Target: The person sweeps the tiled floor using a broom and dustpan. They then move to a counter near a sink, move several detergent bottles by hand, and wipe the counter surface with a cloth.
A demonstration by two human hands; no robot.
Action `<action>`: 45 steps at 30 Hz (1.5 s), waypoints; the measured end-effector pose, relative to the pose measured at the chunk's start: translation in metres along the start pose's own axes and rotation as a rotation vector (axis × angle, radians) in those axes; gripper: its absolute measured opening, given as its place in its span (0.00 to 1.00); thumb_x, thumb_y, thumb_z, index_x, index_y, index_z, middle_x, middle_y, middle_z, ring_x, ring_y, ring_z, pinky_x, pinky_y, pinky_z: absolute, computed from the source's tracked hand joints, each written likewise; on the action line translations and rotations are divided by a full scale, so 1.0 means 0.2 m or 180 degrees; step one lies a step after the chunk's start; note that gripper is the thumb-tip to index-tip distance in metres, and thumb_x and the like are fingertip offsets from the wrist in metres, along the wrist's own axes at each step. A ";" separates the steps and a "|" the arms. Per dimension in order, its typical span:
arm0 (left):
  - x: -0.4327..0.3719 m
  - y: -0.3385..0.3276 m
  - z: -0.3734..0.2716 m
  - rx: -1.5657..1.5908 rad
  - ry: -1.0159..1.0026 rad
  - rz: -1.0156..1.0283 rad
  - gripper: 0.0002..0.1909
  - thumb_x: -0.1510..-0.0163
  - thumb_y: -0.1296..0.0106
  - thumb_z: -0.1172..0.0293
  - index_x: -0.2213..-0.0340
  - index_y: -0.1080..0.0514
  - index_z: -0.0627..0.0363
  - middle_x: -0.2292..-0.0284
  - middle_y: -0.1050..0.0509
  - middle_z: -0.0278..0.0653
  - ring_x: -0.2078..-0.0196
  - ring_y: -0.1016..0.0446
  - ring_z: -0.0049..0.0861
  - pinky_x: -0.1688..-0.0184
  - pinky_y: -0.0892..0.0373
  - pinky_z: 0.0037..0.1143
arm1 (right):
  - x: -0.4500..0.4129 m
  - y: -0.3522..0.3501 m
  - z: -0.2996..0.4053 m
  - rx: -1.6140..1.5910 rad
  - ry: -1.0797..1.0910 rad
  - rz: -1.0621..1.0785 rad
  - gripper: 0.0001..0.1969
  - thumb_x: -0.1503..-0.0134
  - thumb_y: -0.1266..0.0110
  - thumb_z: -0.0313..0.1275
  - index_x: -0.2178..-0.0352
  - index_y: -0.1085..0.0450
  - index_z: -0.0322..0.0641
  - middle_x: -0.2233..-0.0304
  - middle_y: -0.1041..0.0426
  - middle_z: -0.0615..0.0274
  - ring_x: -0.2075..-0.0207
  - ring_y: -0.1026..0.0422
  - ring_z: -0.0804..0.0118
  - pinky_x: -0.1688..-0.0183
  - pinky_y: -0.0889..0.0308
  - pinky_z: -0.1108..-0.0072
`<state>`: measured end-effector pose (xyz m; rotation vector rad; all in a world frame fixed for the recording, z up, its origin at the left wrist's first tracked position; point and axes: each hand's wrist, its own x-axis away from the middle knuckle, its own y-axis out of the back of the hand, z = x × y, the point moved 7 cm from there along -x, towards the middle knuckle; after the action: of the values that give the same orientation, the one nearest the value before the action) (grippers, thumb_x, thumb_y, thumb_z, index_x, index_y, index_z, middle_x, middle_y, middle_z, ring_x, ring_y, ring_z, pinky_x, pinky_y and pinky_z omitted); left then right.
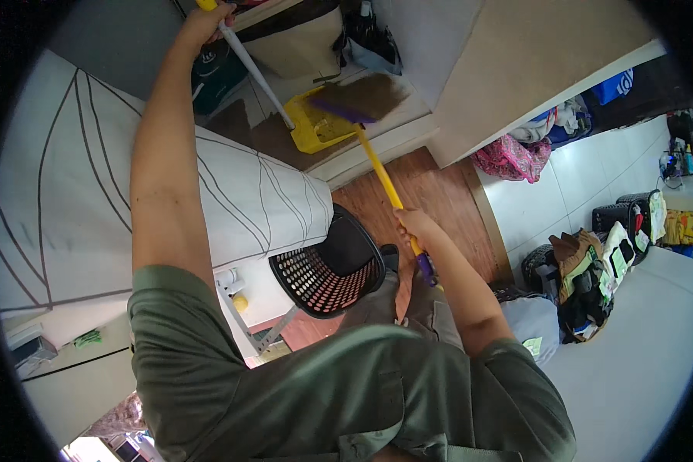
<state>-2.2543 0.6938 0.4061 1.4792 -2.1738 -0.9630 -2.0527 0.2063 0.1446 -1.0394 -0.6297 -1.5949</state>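
Note:
My left hand (211, 24) is closed around the upper part of a white dustpan handle (254, 72) with a yellow end. The handle runs down to a yellow dustpan (317, 124), which holds some dirt. In my right hand (418, 228) is the yellow handle (381, 173) of a soft broom with a purple grip. The broom's brown bristles (375, 95) look blurred and, with the purple head, lie over the far side of the dustpan, covering part of it.
Beside my legs stands a black perforated plastic basket (329, 265), near a table with a line-patterned white cover (254, 196). A low raised edge (375, 150) borders the wood-look floor (439, 196). Bags (375, 43) stand behind the dustpan; a pink bag (514, 159) and filled baskets (589, 283) are right.

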 end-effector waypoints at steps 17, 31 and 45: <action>0.06 -0.07 -0.05 0.0173 -0.0077 0.0301 0.14 0.57 0.58 0.55 0.84 0.36 0.52 0.85 0.37 0.27 0.89 0.45 0.13 0.86 0.50 0.17 | 0.46 -0.21 -0.07 -0.0897 -0.0311 0.0457 0.09 0.47 0.63 0.36 0.73 0.43 0.41 0.91 0.48 0.71 0.93 0.51 0.76 0.91 0.53 0.83; 0.13 -0.08 -0.04 0.0403 -0.0021 0.0424 0.13 0.57 0.55 0.59 0.82 0.31 0.54 0.83 0.32 0.29 0.87 0.42 0.13 0.86 0.48 0.16 | 0.47 -0.16 -0.14 -0.1288 -0.0421 0.0204 0.11 0.47 0.63 0.37 0.78 0.45 0.42 0.90 0.47 0.70 0.93 0.49 0.76 0.91 0.52 0.84; 0.48 0.20 -0.44 0.2550 -0.0366 -0.0411 0.13 0.55 0.50 0.67 0.86 0.40 0.54 0.87 0.41 0.30 0.83 0.39 0.19 0.68 0.36 0.26 | 1.64 0.32 -0.84 -0.0601 0.0270 -0.0348 0.04 0.53 0.54 0.30 0.75 0.40 0.43 0.88 0.45 0.75 0.89 0.48 0.82 0.88 0.54 0.88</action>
<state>-2.2656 0.5844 0.4878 1.9388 -2.7433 -0.1782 -2.0547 -0.1109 0.3417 -1.0837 -0.4925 -1.8117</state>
